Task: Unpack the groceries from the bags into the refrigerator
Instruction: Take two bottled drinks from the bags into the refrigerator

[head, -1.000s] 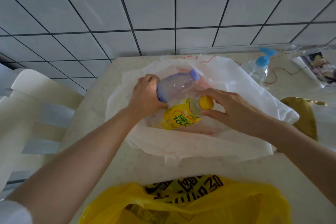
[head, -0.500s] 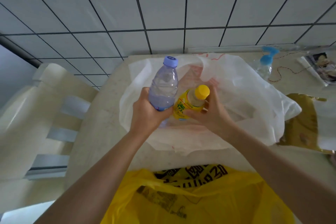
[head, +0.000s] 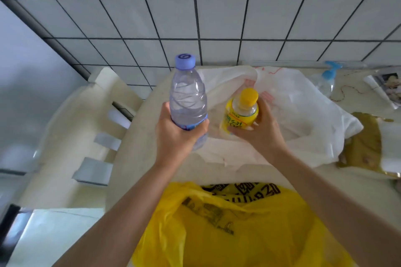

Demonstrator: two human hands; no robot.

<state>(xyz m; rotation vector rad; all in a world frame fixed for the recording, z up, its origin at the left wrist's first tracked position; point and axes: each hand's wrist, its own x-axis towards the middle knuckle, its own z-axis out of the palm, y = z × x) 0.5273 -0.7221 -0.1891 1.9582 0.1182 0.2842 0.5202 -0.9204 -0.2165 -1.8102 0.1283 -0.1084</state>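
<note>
Fingers of the left hand (head: 173,136) curled round an upright water bottle (head: 188,97); the right hand (head: 258,134) gripped a yellow drink bottle (head: 240,112), both held above the white bag (head: 303,115) on the counter (head: 138,136), yellow bag (head: 238,234) nearest

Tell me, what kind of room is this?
Probably a home kitchen or dining corner: a white tiled wall, a table holding a white shopping bag and a yellow bag, with a plastic chair beside it.
</note>
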